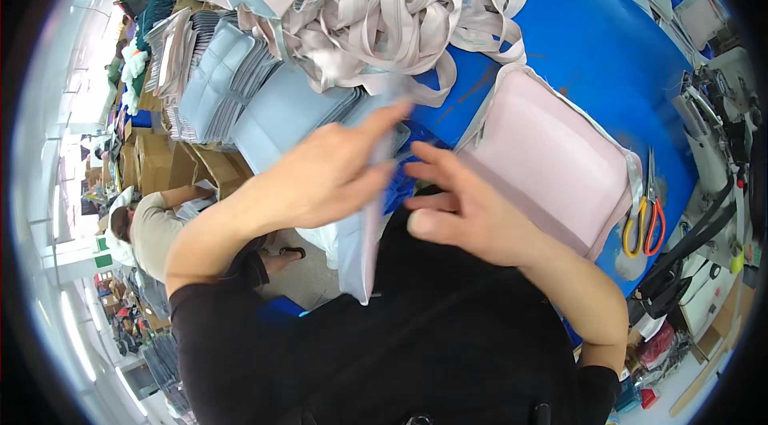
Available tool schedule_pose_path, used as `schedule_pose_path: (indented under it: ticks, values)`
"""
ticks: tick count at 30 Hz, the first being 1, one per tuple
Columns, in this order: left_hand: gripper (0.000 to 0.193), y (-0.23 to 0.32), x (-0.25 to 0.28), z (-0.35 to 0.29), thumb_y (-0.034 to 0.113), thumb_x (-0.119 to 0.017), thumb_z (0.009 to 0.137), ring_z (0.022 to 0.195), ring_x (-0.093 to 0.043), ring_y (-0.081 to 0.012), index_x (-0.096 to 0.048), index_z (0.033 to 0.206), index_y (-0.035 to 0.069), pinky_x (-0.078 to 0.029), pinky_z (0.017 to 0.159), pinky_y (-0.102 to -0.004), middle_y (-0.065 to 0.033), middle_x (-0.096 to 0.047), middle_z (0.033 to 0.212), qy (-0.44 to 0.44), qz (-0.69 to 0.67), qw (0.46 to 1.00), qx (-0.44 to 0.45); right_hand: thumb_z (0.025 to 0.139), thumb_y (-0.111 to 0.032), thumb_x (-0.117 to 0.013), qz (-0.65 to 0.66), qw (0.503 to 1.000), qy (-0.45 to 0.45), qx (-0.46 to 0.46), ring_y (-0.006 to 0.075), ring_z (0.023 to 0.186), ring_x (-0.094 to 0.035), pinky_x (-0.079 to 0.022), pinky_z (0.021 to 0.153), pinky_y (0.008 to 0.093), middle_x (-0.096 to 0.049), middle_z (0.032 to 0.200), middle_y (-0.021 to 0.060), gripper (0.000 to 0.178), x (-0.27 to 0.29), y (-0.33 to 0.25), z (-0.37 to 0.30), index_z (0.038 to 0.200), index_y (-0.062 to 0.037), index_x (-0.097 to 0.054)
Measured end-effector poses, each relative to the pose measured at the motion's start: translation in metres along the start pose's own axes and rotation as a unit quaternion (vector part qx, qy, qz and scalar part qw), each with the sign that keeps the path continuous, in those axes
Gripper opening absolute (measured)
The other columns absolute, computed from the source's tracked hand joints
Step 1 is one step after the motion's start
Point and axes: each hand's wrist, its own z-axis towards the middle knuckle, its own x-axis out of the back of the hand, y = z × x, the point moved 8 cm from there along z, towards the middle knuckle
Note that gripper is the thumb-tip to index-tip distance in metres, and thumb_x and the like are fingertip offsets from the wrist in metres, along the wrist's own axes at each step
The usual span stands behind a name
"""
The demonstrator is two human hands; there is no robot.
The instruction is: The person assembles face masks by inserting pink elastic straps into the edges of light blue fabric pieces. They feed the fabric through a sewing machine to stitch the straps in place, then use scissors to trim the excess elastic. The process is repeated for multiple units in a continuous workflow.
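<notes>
A slim pale blue-and-pink fabric piece stands nearly edge-on between the two hands, its lower end hanging just below the fingers in front of the wearer's black shirt. Its upper end is blurred. The upright posture appears to keep it clear of the goods around it.

The left hand lies against the piece, with index finger extended and thumb spread apart from it; blur prevents confirming whether they pinch it. The right hand faces it with loosely curled, parted fingers and no visible hold, perhaps to leave that hand free to steady the piece.

Immediately right of the right-hand fingers, a pink molded panel lies hollow side up on the blue counter, a pale tape along its rim; this orientation probably keeps the rim accessible. Farther right, scissors with yellow and orange handles lie handles toward the wearer, presumably for ready pickup.

Ahead of the fingers, pale zipper tapes are heaped in loose loops, likely for drawing singly. Ahead and left, blue-gray quilted panels are stacked closely, apparently to save counter space. Well beyond the left-hand fingers, a co-worker bends near cardboard boxes.
</notes>
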Motion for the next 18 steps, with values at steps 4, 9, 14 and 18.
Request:
schedule_pose_path:
  ticks: [4,9,14,18]
  values:
    - [0.036,0.017,-0.016,0.064,0.021,-0.064,0.103,0.068,-0.065,-0.0311,-0.064,0.134,0.001,-0.052,0.065,-0.0387,-0.0149,-0.066,0.079,0.011,-0.196,0.98,-0.01,0.088,-0.007,-0.069,0.022,0.994,0.044,0.096,0.0129,0.114,-0.059,-0.052,0.095,0.0325,-0.064,0.118,0.0062,0.046,0.031,-0.014,0.01,0.131,0.0008,-0.055]
    - [0.026,0.06,0.01,0.119,0.022,-0.066,0.104,0.076,-0.067,-0.0159,-0.073,0.118,0.001,-0.053,0.071,-0.0303,-0.0049,-0.07,0.084,0.107,0.043,0.957,-0.267,0.081,0.002,-0.071,-0.125,0.986,0.016,0.111,0.0156,0.118,-0.066,-0.054,0.101,0.0334,-0.069,0.131,0.0096,0.066,0.11,-0.067,-0.03,0.145,0.0016,-0.056]
    - [0.028,0.057,-0.009,0.181,0.029,-0.071,0.102,0.077,-0.064,-0.0062,-0.077,0.106,0.002,-0.051,0.071,-0.0268,0.0024,-0.073,0.086,-0.123,-0.09,0.971,-0.183,0.09,-0.009,-0.073,-0.161,0.983,0.062,-0.066,0.0151,0.108,-0.067,-0.052,0.1,0.0306,-0.073,0.121,0.0073,0.048,0.168,-0.068,-0.096,0.137,0.0011,-0.065]
    - [0.031,0.016,-0.066,0.188,0.034,-0.073,0.102,0.07,-0.06,-0.0059,-0.077,0.096,0.004,-0.047,0.064,-0.0266,0.0032,-0.07,0.079,-0.245,-0.286,0.925,-0.052,0.103,-0.037,-0.07,-0.233,0.969,0.081,-0.006,0.0146,0.082,-0.063,-0.051,0.079,0.0324,-0.069,0.089,-0.0015,0.035,0.187,-0.026,-0.102,0.112,-0.0036,-0.075]
